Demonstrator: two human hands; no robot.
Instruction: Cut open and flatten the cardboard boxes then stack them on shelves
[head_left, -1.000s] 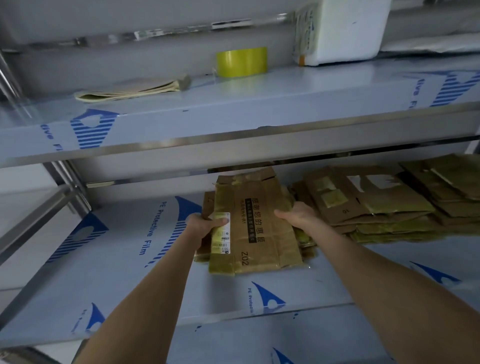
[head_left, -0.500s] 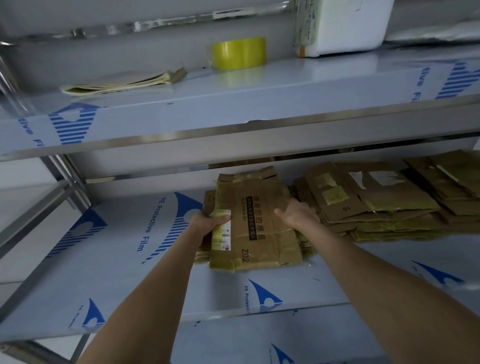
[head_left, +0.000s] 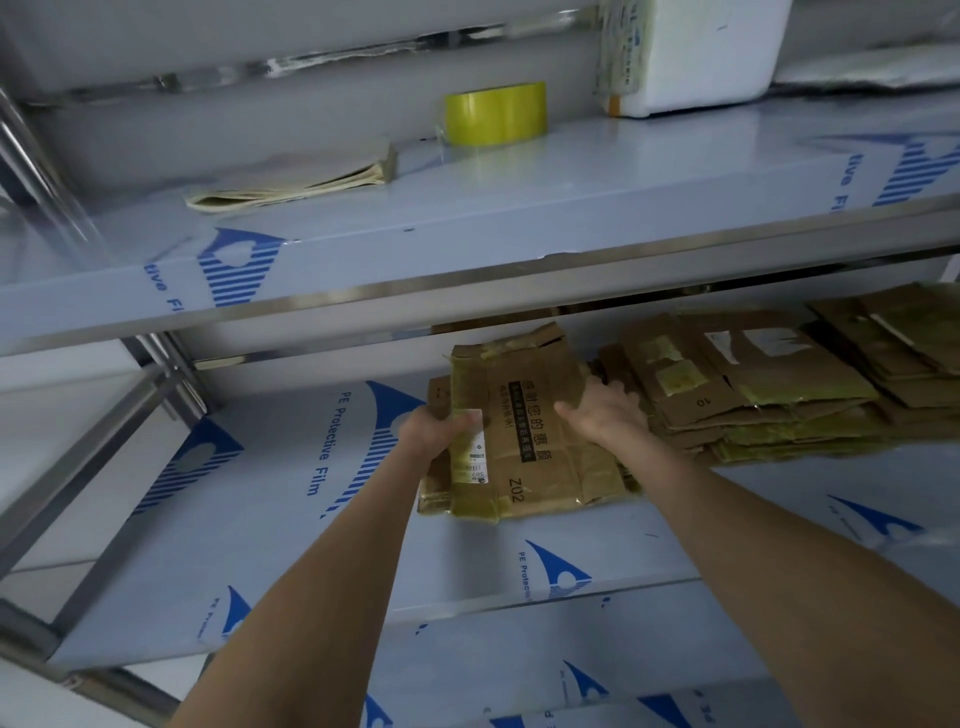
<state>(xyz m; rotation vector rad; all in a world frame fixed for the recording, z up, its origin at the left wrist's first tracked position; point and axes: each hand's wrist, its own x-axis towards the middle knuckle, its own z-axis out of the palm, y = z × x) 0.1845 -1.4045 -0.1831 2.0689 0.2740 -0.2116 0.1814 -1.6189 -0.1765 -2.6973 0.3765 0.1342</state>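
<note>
A flattened brown cardboard box (head_left: 524, 415) with black print and yellowish tape lies on top of a small pile on the middle shelf (head_left: 270, 493). My left hand (head_left: 434, 428) grips its left edge, thumb on top by a white label. My right hand (head_left: 605, 410) holds its right edge, with the thumb on the top face and the fingers down the side. Right of it sit two more stacks of flattened boxes (head_left: 743, 389), one beside my right hand and one at the far right (head_left: 904, 343).
The upper shelf (head_left: 519, 208) carries a yellow tape roll (head_left: 496, 111), a folded flat cardboard piece (head_left: 291, 184) and a white foam box (head_left: 691, 52). Steel uprights (head_left: 156, 374) stand at the left. Bare film-covered shelf lies left of and in front of the pile.
Both hands stay on the top flattened box; it has hardly shifted on the pile. The camera has swung a little left, so the shelves sit further right in view.
</note>
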